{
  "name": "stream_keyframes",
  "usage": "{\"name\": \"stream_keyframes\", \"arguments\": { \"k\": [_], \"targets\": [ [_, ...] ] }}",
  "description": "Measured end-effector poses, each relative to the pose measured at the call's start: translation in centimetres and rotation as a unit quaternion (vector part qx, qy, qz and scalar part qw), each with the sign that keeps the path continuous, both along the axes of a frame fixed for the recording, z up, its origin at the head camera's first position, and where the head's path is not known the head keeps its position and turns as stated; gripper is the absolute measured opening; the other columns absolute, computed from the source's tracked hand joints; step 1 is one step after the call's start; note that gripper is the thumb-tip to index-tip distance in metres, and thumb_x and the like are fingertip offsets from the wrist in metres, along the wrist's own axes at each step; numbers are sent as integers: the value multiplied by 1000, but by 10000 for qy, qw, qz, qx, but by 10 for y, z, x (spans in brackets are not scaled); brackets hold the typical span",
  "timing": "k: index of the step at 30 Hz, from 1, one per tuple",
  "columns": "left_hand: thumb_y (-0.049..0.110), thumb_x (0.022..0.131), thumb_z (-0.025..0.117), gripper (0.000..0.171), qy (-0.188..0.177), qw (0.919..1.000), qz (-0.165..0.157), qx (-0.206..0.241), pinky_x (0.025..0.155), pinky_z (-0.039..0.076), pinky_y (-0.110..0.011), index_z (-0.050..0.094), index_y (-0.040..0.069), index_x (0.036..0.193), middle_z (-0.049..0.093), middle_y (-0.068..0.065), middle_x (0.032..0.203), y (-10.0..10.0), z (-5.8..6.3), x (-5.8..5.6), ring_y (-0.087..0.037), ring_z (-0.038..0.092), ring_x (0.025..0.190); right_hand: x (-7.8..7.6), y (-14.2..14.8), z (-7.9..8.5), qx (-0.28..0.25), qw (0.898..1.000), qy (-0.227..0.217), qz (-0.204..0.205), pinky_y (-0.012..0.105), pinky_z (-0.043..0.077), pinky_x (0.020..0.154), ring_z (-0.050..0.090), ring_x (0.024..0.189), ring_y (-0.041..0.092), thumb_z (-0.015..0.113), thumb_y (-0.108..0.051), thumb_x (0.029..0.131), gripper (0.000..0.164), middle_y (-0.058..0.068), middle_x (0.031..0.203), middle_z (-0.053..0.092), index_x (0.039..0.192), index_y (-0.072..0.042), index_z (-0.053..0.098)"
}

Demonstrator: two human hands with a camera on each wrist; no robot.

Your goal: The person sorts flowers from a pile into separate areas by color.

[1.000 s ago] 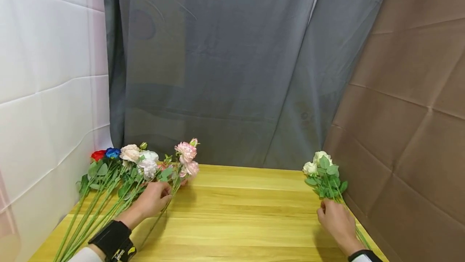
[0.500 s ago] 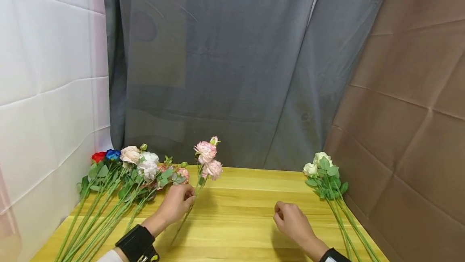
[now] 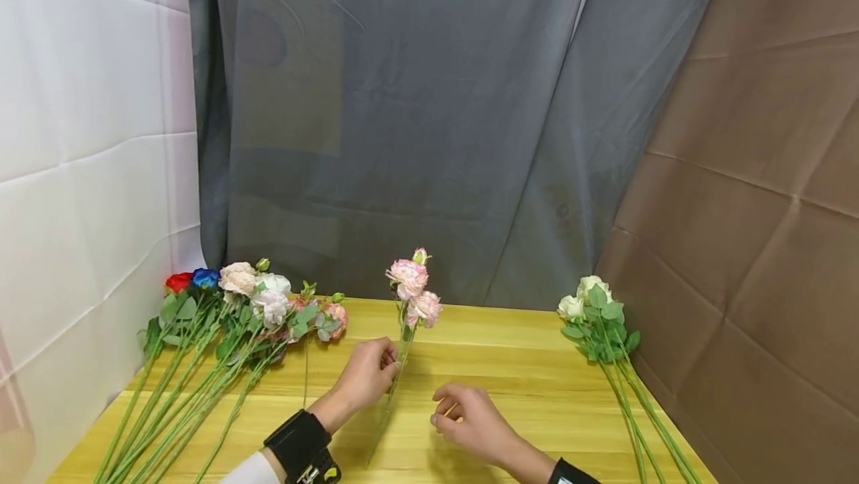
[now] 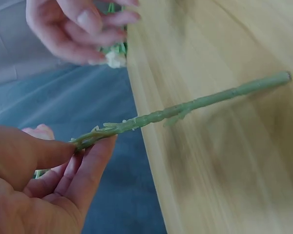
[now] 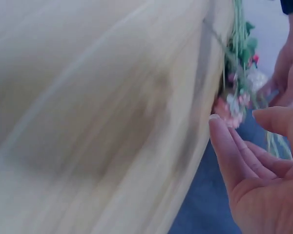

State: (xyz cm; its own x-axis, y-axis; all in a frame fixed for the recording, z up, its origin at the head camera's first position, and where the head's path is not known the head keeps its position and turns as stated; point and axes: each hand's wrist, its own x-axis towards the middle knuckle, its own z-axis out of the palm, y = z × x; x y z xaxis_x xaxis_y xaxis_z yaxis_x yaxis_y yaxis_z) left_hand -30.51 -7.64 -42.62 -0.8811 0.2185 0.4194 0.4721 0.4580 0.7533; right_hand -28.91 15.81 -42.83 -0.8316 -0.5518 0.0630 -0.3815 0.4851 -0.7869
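Note:
My left hand (image 3: 365,376) pinches the stem of a pink artificial flower (image 3: 409,279) between thumb and fingers. It has two blooms and a bud at the top, tilted slightly right over the middle of the table. In the left wrist view the bare green stem (image 4: 161,114) runs from the fingertips to its cut end. To the right of that stem, my right hand (image 3: 473,424) hovers with fingers loosely bent and thumb apart, holding nothing. The right wrist view shows the gap between its thumb and fingertips (image 5: 219,129).
Along the left of the wooden table (image 3: 510,350) lies a row of flowers, with a red rose (image 3: 178,282), a blue rose (image 3: 205,278), and white blooms (image 3: 271,301). White roses (image 3: 585,299) lie at the right. Grey (image 3: 416,126), white and brown cloths surround the table.
My left hand has carried the pink flower from the left pile rightward to the middle. My right hand has left the white roses and come left toward it, its fingers spreading.

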Motion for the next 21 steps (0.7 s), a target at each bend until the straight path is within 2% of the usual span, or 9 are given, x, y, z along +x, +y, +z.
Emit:
{"name": "stream_keyframes", "arguments": {
  "k": [6,11,16,21],
  "targets": [
    [-6,96,63,7,-346,9976,-357,478,53,52,-23,58,-2,93,58,-6,80,15,-2,3,-11,55,64,5,-21,-15,-360,9972,-654,-43,33,60,65,73,81,30,69,-6,95,37,10,96,69,126,11,58],
    [-7,96,63,7,-521,9946,-458,767,52,54,-24,58,-3,92,56,-7,79,24,-5,5,-13,55,65,10,-32,-22,-786,9916,-1009,-205,38,62,66,73,80,33,69,-2,93,29,12,94,66,117,9,59],
    [-8,95,63,6,-589,9924,-412,995,52,55,-25,59,-4,92,57,-7,79,29,-6,6,-13,56,65,13,-36,-24,-1012,9881,-1046,-495,40,63,67,74,75,33,64,5,91,14,13,90,65,103,8,58],
    [-6,95,64,7,-648,9918,-318,1052,51,56,-25,60,-2,91,57,-6,78,31,-4,6,-12,56,65,11,-36,-25,-1263,9835,-1111,-663,41,63,67,73,73,32,63,9,91,17,15,93,61,105,9,55]
  ]
}}
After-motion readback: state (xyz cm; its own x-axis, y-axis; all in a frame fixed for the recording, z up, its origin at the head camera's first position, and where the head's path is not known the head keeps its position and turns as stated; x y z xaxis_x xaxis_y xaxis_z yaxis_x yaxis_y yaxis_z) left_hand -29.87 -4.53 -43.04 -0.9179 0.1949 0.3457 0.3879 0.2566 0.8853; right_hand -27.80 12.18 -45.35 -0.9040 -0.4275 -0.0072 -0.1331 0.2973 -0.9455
